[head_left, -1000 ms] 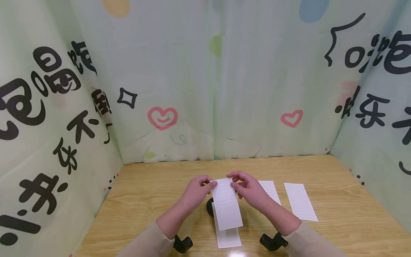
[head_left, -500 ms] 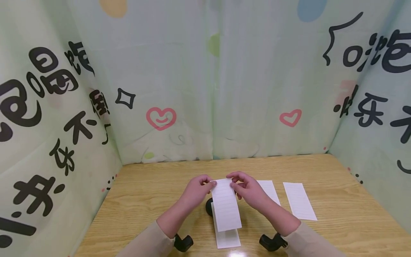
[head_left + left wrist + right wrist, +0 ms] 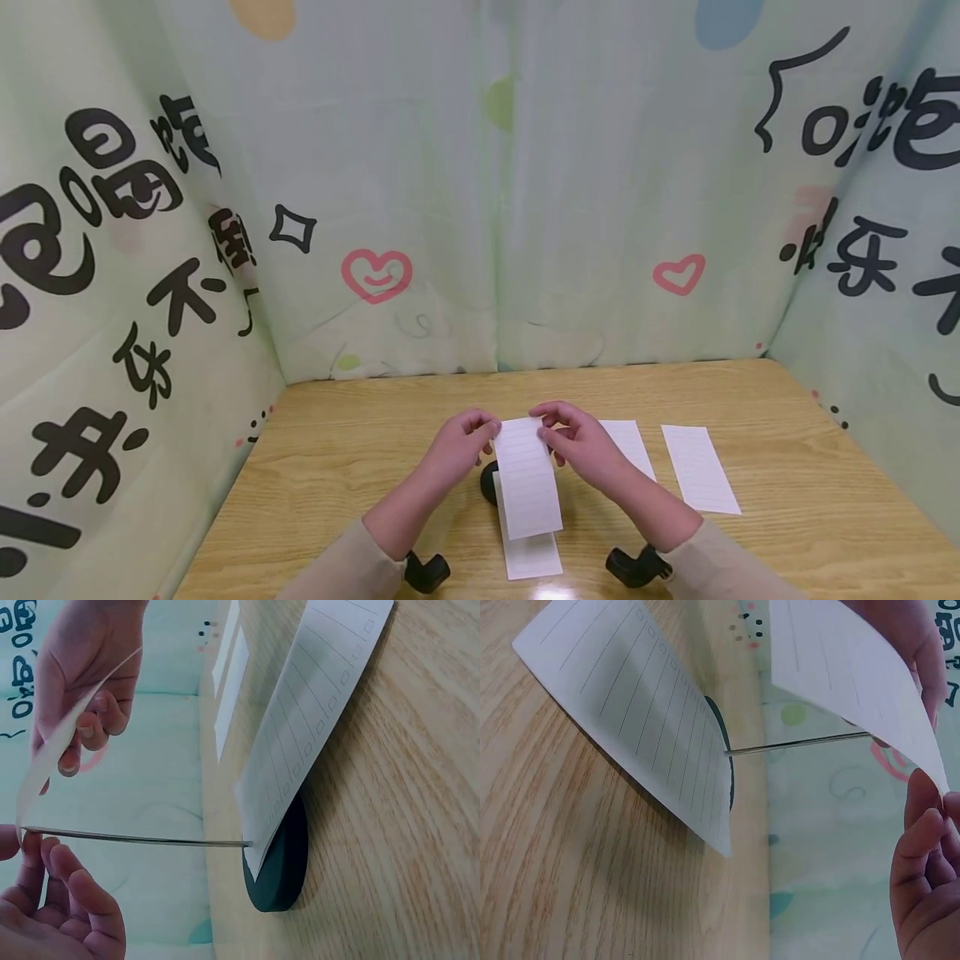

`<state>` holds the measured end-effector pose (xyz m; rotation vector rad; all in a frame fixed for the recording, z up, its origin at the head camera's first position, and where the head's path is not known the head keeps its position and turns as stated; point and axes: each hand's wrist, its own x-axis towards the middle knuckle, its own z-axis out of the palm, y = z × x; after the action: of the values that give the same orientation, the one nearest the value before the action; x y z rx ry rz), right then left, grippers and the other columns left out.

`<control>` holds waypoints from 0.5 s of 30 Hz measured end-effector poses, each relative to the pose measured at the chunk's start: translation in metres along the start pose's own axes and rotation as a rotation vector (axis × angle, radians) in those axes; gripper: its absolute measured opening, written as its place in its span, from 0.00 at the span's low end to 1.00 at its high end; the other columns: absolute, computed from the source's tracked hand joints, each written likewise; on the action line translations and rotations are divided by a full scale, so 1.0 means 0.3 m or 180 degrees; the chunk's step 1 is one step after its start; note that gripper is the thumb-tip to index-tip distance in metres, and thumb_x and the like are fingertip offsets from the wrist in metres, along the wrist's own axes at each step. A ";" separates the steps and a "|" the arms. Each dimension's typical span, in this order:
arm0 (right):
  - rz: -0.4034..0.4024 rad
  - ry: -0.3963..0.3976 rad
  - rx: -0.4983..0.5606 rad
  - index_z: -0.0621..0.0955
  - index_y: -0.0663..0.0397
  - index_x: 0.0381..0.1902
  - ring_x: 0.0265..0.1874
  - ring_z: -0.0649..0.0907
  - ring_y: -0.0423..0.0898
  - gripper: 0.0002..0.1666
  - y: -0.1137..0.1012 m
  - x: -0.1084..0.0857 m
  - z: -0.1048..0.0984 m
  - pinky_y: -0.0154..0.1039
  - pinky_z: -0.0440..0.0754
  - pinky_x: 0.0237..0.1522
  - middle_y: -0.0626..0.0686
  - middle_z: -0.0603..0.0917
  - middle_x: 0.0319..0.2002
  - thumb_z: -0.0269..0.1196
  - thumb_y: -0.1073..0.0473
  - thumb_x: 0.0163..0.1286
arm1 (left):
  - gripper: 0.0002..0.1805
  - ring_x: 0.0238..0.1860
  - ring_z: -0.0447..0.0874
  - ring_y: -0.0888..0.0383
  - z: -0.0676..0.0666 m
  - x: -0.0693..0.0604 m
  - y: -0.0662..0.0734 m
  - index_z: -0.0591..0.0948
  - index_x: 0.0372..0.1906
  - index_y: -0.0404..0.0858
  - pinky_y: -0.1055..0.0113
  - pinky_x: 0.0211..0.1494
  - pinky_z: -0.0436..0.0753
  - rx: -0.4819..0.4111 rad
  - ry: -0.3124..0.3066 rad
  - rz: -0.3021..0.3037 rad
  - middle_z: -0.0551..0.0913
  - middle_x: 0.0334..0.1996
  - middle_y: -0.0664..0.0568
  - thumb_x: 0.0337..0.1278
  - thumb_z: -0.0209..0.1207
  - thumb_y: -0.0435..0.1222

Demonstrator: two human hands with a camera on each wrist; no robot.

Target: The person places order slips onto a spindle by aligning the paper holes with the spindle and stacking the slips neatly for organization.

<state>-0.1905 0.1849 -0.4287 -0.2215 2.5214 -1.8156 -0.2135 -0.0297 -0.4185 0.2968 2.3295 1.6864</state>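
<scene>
A lined white paper slip (image 3: 528,479) hangs by its upper end between both hands. The left hand (image 3: 457,450) pinches its top left corner, close to the tip of a thin metal rod (image 3: 150,838). Thumb and fingertips of the right hand (image 3: 576,442) grip the top right edge. In the right wrist view the rod meets the back of the held slip (image 3: 840,682); whether it pierces it, I cannot tell. A second slip (image 3: 534,560) leans low on the rod, above a round black base (image 3: 289,862).
Two more lined slips lie on the wooden table (image 3: 360,433): one (image 3: 630,446) partly behind the right forearm, the other (image 3: 701,469) farther right. Printed curtains (image 3: 420,167) stand behind and at both sides. Black wrist mounts (image 3: 426,572) show under the sleeves.
The left thumb has shifted slightly left, off the slip's front towards its corner. The right hand keeps its place, and the held slip has barely moved.
</scene>
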 end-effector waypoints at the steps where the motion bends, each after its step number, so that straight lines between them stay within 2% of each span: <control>1: -0.0003 -0.0001 0.0005 0.78 0.56 0.57 0.24 0.78 0.53 0.16 0.000 0.000 0.000 0.41 0.78 0.27 0.56 0.76 0.41 0.60 0.64 0.72 | 0.12 0.37 0.78 0.51 0.001 0.000 -0.001 0.82 0.42 0.39 0.56 0.42 0.79 -0.0017 -0.0002 0.0008 0.80 0.35 0.51 0.71 0.56 0.44; 5: 0.0027 0.0012 0.0008 0.78 0.57 0.57 0.24 0.78 0.52 0.17 0.000 -0.001 0.002 0.42 0.79 0.27 0.56 0.77 0.41 0.61 0.63 0.72 | 0.11 0.38 0.78 0.51 0.003 0.001 -0.004 0.82 0.42 0.40 0.56 0.42 0.79 -0.0016 -0.0001 -0.0004 0.80 0.35 0.51 0.71 0.56 0.44; 10: 0.0109 0.0049 0.0037 0.79 0.55 0.56 0.27 0.79 0.59 0.15 0.001 -0.006 0.008 0.45 0.80 0.28 0.56 0.77 0.40 0.61 0.64 0.72 | 0.10 0.42 0.79 0.45 0.005 0.006 -0.003 0.82 0.41 0.41 0.55 0.43 0.79 -0.0015 0.0011 -0.0013 0.80 0.35 0.51 0.72 0.55 0.43; 15: 0.0062 0.0016 0.0062 0.77 0.60 0.57 0.27 0.79 0.57 0.17 0.001 -0.009 0.012 0.42 0.79 0.27 0.56 0.76 0.40 0.60 0.64 0.72 | 0.10 0.44 0.80 0.43 0.004 0.007 -0.004 0.81 0.41 0.40 0.58 0.41 0.79 -0.0081 -0.0006 0.0036 0.81 0.34 0.51 0.72 0.55 0.42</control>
<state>-0.1875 0.1821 -0.4302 -0.1913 2.4988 -1.8352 -0.2151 -0.0283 -0.4201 0.3070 2.3072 1.7189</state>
